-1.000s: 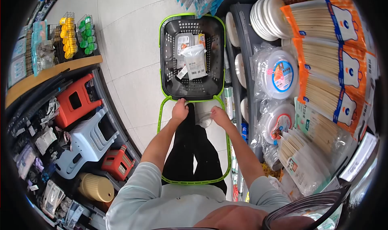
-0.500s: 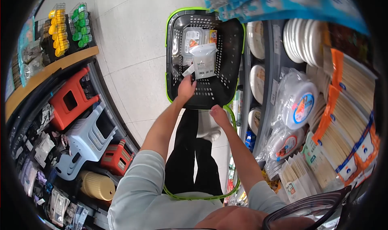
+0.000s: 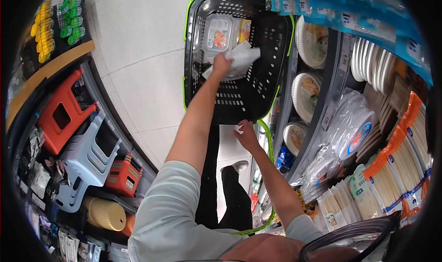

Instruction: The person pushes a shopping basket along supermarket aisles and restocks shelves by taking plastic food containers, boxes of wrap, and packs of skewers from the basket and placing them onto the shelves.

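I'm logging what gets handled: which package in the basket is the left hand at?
The white packet, with the left hand at its edge; the clear tray and yellow-orange package lie beyond the hand.

Our left hand (image 3: 222, 66) has taken hold of the white packet (image 3: 245, 59), now tilted just right of our fingers.

In the black basket (image 3: 274, 48), a clear lidded pack (image 3: 218, 33) and a yellow-and-orange packet (image 3: 244, 30) are carried side by side. By the grey shelf (image 3: 96, 89) on the left, a red stool (image 3: 57, 117), a pale blue stool (image 3: 85, 158), a smaller red stool (image 3: 123, 175) and a beige bin (image 3: 105, 214) are borne. On the right-hand shelving (image 3: 304, 158), white plates (image 3: 373, 66) and orange-edged packs of sticks (image 3: 400, 170) are stacked. The floor (image 3: 147, 36) is laid with pale tiles, and a shoe (image 3: 240, 166) is set on it.
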Demonstrator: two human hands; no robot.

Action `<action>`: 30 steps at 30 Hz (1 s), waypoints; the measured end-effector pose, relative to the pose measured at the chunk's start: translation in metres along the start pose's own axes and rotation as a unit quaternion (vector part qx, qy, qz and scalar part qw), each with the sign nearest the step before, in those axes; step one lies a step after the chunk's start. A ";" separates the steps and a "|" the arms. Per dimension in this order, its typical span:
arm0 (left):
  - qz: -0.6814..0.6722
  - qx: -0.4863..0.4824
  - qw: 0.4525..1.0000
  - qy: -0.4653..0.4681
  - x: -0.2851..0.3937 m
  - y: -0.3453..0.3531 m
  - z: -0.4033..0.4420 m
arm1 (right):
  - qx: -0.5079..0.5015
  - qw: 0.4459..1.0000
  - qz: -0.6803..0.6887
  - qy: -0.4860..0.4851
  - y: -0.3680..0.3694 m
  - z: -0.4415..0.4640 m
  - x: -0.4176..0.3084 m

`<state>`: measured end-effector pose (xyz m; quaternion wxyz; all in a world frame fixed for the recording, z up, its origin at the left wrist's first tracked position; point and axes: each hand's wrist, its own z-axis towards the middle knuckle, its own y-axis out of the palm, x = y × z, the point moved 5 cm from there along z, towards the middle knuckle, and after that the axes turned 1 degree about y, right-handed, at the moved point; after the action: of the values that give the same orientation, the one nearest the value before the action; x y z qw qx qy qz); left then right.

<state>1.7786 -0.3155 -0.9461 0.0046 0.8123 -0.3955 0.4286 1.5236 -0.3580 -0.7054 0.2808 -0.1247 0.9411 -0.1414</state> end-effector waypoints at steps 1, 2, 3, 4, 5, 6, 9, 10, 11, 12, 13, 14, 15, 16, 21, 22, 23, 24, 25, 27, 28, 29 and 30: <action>0.090 -0.033 0.995 0.007 0.017 0.008 -0.020 | 0.003 1.000 0.002 -0.004 0.000 -0.001 -0.002; 0.179 -0.064 0.982 0.016 0.034 0.012 -0.040 | -0.003 1.000 -0.007 0.010 0.001 -0.003 0.001; 0.163 -0.073 0.984 0.016 0.055 0.003 -0.070 | -0.007 1.000 -0.018 0.021 0.000 -0.002 0.005; 0.160 -0.073 0.983 0.044 0.063 0.005 -0.097 | 0.001 1.000 -0.016 0.011 -0.001 -0.006 0.005; 0.110 -0.082 0.989 0.050 0.087 -0.003 -0.132 | 0.056 0.997 0.048 0.013 -0.005 -0.013 0.007; 0.109 -0.073 0.991 0.039 0.092 0.001 -0.163 | 0.108 0.988 0.114 0.008 -0.012 -0.018 0.002; 0.106 -0.094 0.986 0.088 0.143 -0.009 -0.262 | 0.193 0.974 0.107 -0.049 -0.036 -0.040 -0.034; 0.070 -0.086 0.987 0.115 0.169 -0.023 -0.296 | 0.209 0.962 0.154 -0.081 -0.039 -0.050 -0.043; 0.033 -0.078 0.986 0.144 0.198 -0.040 -0.327 | 0.224 0.947 0.199 -0.117 -0.041 -0.059 -0.047; 0.015 -0.062 0.983 0.171 0.223 -0.059 -0.354 | 0.170 0.869 0.455 -0.094 -0.028 -0.060 -0.027; -0.005 -0.050 0.979 0.196 0.244 -0.076 -0.382 | 0.178 0.862 0.462 -0.109 -0.031 -0.085 -0.051; 0.003 -0.050 0.975 0.217 0.261 -0.090 -0.410 | 0.189 0.858 0.459 -0.134 -0.043 -0.122 -0.095; 0.026 -0.012 0.963 0.269 0.280 -0.106 -0.437 | 0.202 0.853 0.454 -0.161 -0.055 -0.151 -0.129; 0.047 0.023 0.947 0.318 0.301 -0.123 -0.463 | 0.276 0.892 0.315 -0.172 -0.063 -0.177 -0.148; -0.035 0.004 0.902 0.431 0.384 -0.176 -0.583 | 0.436 0.835 0.188 -0.279 -0.097 -0.333 -0.229; 0.013 0.004 0.871 0.491 0.402 -0.185 -0.610 | 0.440 0.824 0.221 -0.279 -0.100 -0.370 -0.237; 0.057 0.010 0.836 0.546 0.420 -0.194 -0.636 | 0.440 0.815 0.250 -0.282 -0.100 -0.402 -0.242; 0.051 -0.009 0.825 0.563 0.433 -0.207 -0.660 | 0.452 0.784 0.335 -0.262 -0.093 -0.424 -0.235; 0.042 -0.022 0.822 0.567 0.446 -0.220 -0.679 | 0.468 0.776 0.334 -0.259 -0.091 -0.450 -0.235; 0.025 0.074 0.837 0.542 0.440 -0.234 -0.685 | 0.431 0.726 0.514 -0.152 -0.082 -0.483 -0.219; -0.013 0.068 0.866 0.496 0.445 -0.241 -0.682 | 0.472 0.690 0.515 -0.191 -0.080 -0.498 -0.214; -0.073 0.042 0.895 0.437 0.446 -0.241 -0.676 | 0.486 0.683 0.512 -0.186 -0.077 -0.509 -0.209; -0.183 -0.090 0.916 0.345 0.447 -0.232 -0.665 | 0.467 0.684 0.530 -0.180 -0.075 -0.521 -0.213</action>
<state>1.6109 -0.2115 -0.1355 0.2922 0.6686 -0.2510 0.6361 1.4142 -0.2584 -0.1570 0.4951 0.5194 0.5935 -0.3645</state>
